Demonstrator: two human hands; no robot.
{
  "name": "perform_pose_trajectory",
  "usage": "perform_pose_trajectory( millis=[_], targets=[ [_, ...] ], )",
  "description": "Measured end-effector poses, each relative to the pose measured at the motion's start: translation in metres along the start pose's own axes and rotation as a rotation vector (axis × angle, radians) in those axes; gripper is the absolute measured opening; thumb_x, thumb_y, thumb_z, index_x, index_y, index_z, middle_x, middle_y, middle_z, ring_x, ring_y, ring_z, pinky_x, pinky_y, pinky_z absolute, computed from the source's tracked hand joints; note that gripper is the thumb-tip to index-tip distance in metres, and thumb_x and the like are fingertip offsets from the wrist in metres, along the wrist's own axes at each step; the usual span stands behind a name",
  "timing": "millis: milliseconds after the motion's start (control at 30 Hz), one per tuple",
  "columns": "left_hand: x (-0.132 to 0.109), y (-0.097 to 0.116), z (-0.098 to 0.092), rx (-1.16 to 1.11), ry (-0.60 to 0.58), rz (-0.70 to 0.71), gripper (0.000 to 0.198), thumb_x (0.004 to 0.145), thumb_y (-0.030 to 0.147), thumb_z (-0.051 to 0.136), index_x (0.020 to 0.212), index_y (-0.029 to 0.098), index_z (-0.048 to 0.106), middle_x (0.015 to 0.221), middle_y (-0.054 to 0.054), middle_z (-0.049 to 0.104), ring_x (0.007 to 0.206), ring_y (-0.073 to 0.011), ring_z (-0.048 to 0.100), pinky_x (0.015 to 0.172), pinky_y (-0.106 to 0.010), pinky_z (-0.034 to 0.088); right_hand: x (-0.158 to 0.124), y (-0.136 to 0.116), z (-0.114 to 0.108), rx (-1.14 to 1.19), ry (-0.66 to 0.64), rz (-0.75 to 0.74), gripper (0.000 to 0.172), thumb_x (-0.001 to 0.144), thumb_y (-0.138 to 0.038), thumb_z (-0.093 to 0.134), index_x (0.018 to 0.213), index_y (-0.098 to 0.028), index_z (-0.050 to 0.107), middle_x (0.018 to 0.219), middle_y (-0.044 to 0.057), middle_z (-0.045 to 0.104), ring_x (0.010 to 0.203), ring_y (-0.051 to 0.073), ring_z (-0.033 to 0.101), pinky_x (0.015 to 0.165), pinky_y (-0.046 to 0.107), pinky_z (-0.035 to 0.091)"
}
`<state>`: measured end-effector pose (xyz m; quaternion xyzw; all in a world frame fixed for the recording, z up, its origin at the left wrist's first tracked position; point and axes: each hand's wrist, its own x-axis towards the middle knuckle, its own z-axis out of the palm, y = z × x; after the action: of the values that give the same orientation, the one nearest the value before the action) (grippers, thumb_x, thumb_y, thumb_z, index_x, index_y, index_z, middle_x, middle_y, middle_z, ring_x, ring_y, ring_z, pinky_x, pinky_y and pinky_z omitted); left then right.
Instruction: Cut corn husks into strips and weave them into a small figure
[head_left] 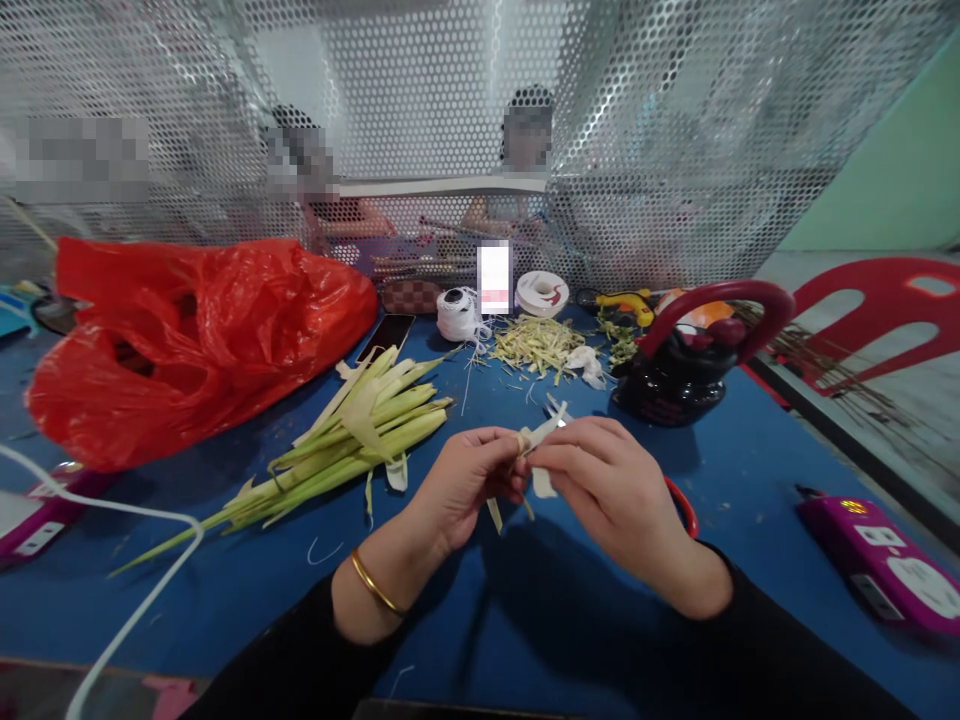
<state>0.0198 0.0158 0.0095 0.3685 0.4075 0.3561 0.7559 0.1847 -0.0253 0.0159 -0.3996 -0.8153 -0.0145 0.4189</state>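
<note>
My left hand (472, 485) is closed, its thumb and fingers pinching a small piece made of pale leaf strips (544, 432). Against it, the fingertips of my right hand (600, 480) are pinched together on the same piece. Narrow strip ends stick out above and below the fingers. Under my right hand lie scissors (682, 508); a red handle and the blade tips show, the rest is covered. Left of my hands rests a bundle of long pale green leaves (375, 415).
A red plastic bag (202, 340) fills the back left. Behind my hands are a white thread ball (459, 315), a spool (543, 293), leaf clippings (536, 345) and a lit phone (494, 278). A dark pot (675, 375) and a purple power strip (881, 560) stand right.
</note>
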Motion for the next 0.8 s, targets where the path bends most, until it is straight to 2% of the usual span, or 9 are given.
perform_pose_trajectory(
  millis=[100, 167, 267, 367, 500, 800],
  targets=[
    [-0.0030, 0.0009, 0.0023, 0.128, -0.049, 0.037, 0.021, 0.066, 0.033, 0.077, 0.068, 0.014, 0.068, 0.055, 0.000, 0.061, 0.046, -0.0104, 0.054, 0.048, -0.022, 0.044, -0.0006, 0.0034, -0.0001, 0.168, 0.024, 0.149, 0.014, 0.092, -0.015, 0.056, 0.088, -0.022, 0.068, 0.103, 0.007, 0.071, 0.100, 0.022, 0.065, 0.086, 0.039, 0.050],
    [-0.0052, 0.0011, 0.0040, 0.211, -0.105, 0.035, 0.023, 0.066, 0.035, 0.077, 0.066, 0.014, 0.068, 0.055, -0.002, 0.063, 0.046, -0.0112, 0.056, 0.049, -0.023, 0.045, -0.0012, 0.0053, 0.0016, 0.317, 0.007, 0.282, 0.011, 0.089, -0.017, 0.059, 0.083, -0.022, 0.067, 0.106, 0.007, 0.071, 0.102, 0.023, 0.065, 0.087, 0.039, 0.050],
    [-0.0070, 0.0004, 0.0046, 0.226, -0.152, 0.005, 0.022, 0.066, 0.034, 0.077, 0.067, 0.014, 0.068, 0.055, -0.003, 0.064, 0.047, -0.0117, 0.057, 0.050, -0.023, 0.046, -0.0008, 0.0064, 0.0052, 0.505, -0.006, 0.513, 0.011, 0.086, -0.021, 0.062, 0.075, -0.021, 0.063, 0.087, 0.004, 0.070, 0.082, 0.019, 0.065, 0.074, 0.033, 0.051],
    [-0.0069, 0.0002, 0.0034, 0.191, -0.171, -0.001, 0.024, 0.069, 0.036, 0.075, 0.065, 0.014, 0.067, 0.056, -0.002, 0.064, 0.047, -0.0111, 0.057, 0.051, -0.022, 0.047, 0.0009, 0.0060, 0.0069, 0.563, 0.004, 0.681, 0.016, 0.085, -0.026, 0.061, 0.070, -0.020, 0.059, 0.066, -0.002, 0.059, 0.062, 0.014, 0.054, 0.058, 0.026, 0.044],
    [-0.0063, 0.0020, 0.0030, 0.167, -0.205, -0.027, 0.027, 0.073, 0.038, 0.073, 0.064, 0.014, 0.066, 0.058, -0.003, 0.064, 0.047, -0.0107, 0.058, 0.051, -0.022, 0.047, 0.0028, 0.0049, 0.0058, 0.528, 0.006, 0.722, 0.021, 0.083, -0.030, 0.061, 0.065, -0.020, 0.055, 0.060, -0.004, 0.051, 0.058, 0.012, 0.045, 0.055, 0.025, 0.038],
    [-0.0045, 0.0014, 0.0007, 0.185, -0.233, -0.054, 0.026, 0.076, 0.038, 0.072, 0.079, 0.012, 0.072, 0.072, -0.008, 0.072, 0.054, -0.0113, 0.061, 0.055, -0.023, 0.050, -0.0020, 0.0091, 0.0056, 0.465, -0.068, 0.744, 0.021, 0.084, -0.031, 0.059, 0.067, -0.021, 0.053, 0.058, -0.005, 0.046, 0.056, 0.012, 0.041, 0.052, 0.026, 0.033]
  ],
)
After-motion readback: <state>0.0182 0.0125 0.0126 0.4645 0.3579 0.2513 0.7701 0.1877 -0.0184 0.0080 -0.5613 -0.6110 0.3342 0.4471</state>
